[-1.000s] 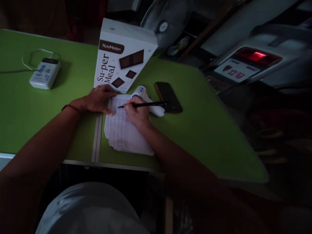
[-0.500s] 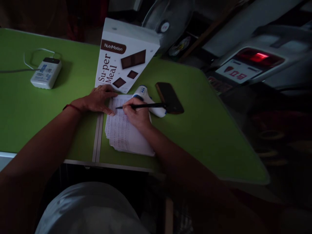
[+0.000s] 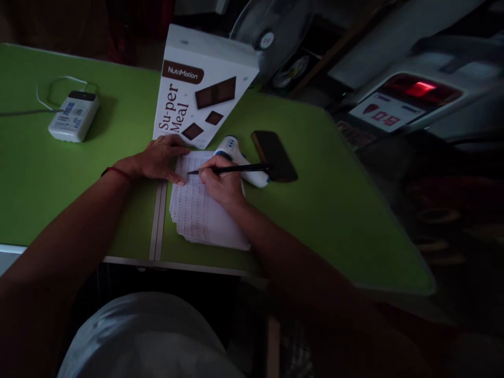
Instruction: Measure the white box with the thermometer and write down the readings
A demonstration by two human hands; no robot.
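A stack of paper sheets [image 3: 197, 210], covered in rows of small handwriting on its left part, lies on the green table [image 3: 315, 226]. My right hand [image 3: 222, 181] is closed round a black pen [image 3: 248, 168], its tip at the writing near the top of the sheet. My left hand [image 3: 159, 160] rests with thumb and fingers apart at the sheet's upper left edge. Just behind it stands a white NutriMotion box [image 3: 205, 84]. A white and blue handheld device like an infrared thermometer [image 3: 255, 177] lies partly hidden behind my right hand, next to a dark phone [image 3: 274, 156].
On the left of the table sits a white power adapter or charger block [image 3: 74, 118] with cables. A fan [image 3: 268, 39] stands behind the box. Off the right side is a white appliance with a red glowing display [image 3: 421, 86]. A seam strip [image 3: 158, 220] crosses the tabletop.
Hands, pen and paper keep nearly the same places. The whole view has shifted very slightly, and the pen's back end sits a touch higher.
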